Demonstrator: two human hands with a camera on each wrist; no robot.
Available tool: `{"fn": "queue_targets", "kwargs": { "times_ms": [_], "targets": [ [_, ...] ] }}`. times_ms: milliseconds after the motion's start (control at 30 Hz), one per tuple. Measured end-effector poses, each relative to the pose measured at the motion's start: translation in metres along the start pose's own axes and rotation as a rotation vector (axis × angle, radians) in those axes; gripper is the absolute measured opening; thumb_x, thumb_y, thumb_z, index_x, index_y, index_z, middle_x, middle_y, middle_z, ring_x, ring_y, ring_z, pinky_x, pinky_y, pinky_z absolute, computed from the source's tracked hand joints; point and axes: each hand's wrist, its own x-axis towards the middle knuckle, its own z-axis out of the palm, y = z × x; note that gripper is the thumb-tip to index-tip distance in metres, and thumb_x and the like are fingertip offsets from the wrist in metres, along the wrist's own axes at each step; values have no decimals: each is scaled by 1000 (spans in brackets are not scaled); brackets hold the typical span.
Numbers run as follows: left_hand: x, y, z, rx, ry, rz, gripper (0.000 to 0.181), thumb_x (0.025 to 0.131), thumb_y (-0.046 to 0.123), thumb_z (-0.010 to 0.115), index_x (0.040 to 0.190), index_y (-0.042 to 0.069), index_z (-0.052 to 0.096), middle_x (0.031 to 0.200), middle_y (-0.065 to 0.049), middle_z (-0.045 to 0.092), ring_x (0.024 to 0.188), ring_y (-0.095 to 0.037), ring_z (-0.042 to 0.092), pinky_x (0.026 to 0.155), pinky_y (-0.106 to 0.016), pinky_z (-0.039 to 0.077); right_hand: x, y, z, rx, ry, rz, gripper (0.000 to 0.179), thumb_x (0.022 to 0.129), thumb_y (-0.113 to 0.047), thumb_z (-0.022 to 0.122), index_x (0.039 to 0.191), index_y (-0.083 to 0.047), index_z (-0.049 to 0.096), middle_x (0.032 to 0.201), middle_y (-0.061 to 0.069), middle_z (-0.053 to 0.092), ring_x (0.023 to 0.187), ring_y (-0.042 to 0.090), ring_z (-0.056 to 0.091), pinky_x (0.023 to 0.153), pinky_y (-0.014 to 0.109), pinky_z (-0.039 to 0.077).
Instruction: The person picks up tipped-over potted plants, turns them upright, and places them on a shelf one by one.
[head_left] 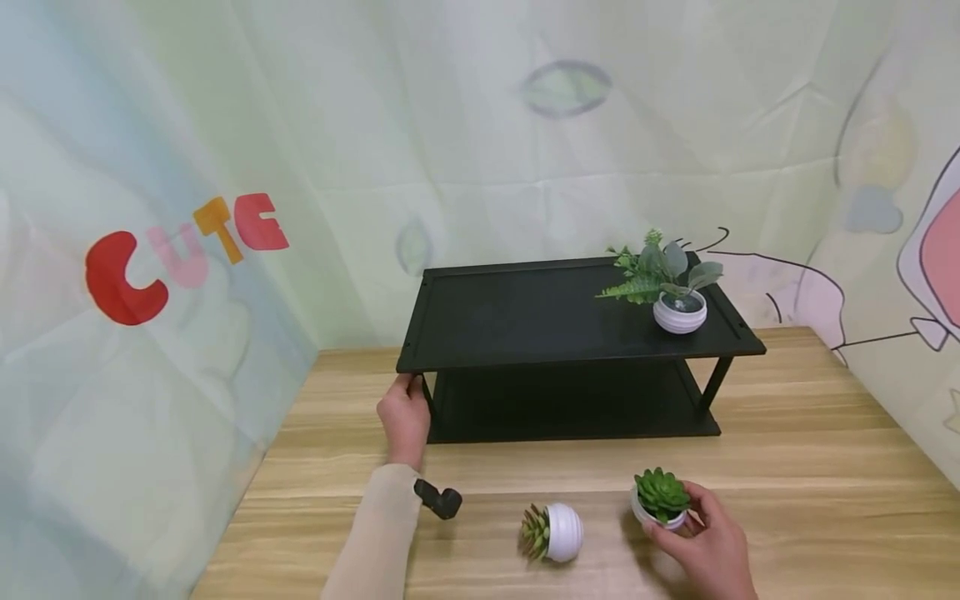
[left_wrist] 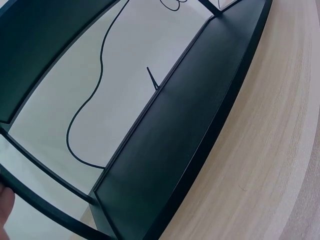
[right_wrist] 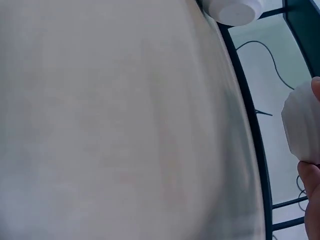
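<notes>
At the front left corner of a black two-tier shelf (head_left: 510, 317), my left hand (head_left: 406, 417) holds the post just under the top board. In the left wrist view only a bit of that hand (left_wrist: 5, 205) shows, beside the post. My right hand (head_left: 712, 542) pinches a small potted green succulent (head_left: 662, 494) by its white pot, off the tabletop. The right wrist view shows the pot (right_wrist: 302, 122) between thumb and finger. Left of it a second succulent in a white pot (head_left: 564, 532) lies on its side, its reddish-green leaves pointing left.
A potted leafy plant (head_left: 679, 312) stands at the right end of the shelf's top board. The shelf's lower board (head_left: 562, 408) rests on the wood-grain table (head_left: 810, 467). Printed fabric (head_left: 480, 150) hangs behind and at both sides. A black camera (head_left: 438, 500) sits on the left wrist.
</notes>
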Motion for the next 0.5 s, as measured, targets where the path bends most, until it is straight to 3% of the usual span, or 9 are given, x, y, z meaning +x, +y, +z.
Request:
{"fn": "queue_targets", "kwargs": {
  "times_ms": [300, 500],
  "targets": [
    [1, -1, 0, 5, 2, 8, 13, 90, 5, 58, 89, -3, 68, 85, -19, 69, 76, -34, 66, 66, -46, 49, 12, -16, -1, -42, -10, -65, 61, 61, -14, 86, 112, 3, 56, 110, 17, 61, 87, -16, 44, 73, 5, 41],
    [1, -1, 1, 2, -1, 1, 13, 89, 5, 58, 90, -2, 68, 87, -18, 70, 78, -33, 66, 67, -46, 50, 23, -34, 0, -15, 12, -170, 56, 59, -7, 85, 107, 4, 58, 105, 15, 63, 86, -13, 48, 72, 7, 44]
  ]
}}
